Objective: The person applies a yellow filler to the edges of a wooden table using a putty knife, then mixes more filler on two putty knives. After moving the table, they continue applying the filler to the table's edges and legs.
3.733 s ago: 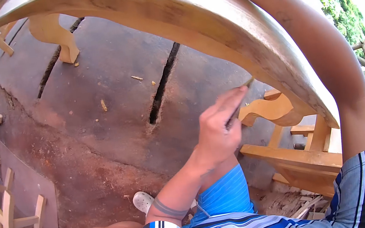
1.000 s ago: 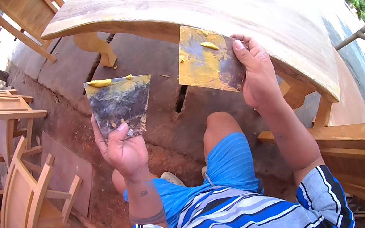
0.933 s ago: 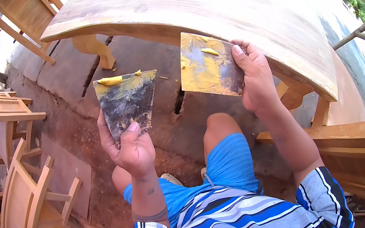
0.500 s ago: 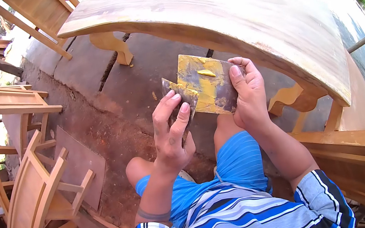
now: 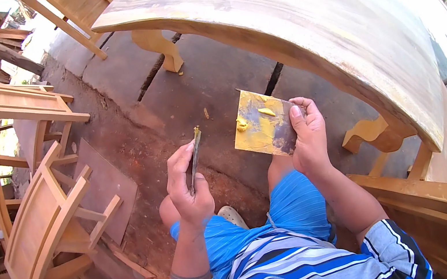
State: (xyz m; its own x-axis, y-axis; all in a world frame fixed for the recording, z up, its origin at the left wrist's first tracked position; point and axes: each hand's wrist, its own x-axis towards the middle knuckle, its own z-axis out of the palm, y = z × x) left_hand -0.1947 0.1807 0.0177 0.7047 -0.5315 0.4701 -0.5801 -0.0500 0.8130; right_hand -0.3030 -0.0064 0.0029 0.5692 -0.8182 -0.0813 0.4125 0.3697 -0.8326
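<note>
My right hand [image 5: 308, 132] grips a flat square plate [image 5: 280, 143] by its right edge, thumb on top. Yellow putty [image 5: 253, 105] is smeared over the plate, with a thick dab near its left edge and a smaller lump near its upper middle. In my left hand [image 5: 189, 188] is a thin putty scraper [image 5: 195, 161], pinched between thumb and fingers and seen nearly edge-on. A bit of yellow putty sits on its upper tip. The scraper and plate are apart, both held above my knees.
A large wooden table [image 5: 297, 17] with a wavy edge and curved legs [image 5: 159, 47] stands ahead and to the right. Wooden chairs [image 5: 43, 220] crowd the left side. A wooden bench or beam [image 5: 424, 189] lies at the right. Below is a concrete and dirt floor [image 5: 135, 136].
My left hand has drawn the scraper away from the plate, left and down, turning it edge-on. A thick dab of putty now shows at the plate's left edge. The view has shifted slightly.
</note>
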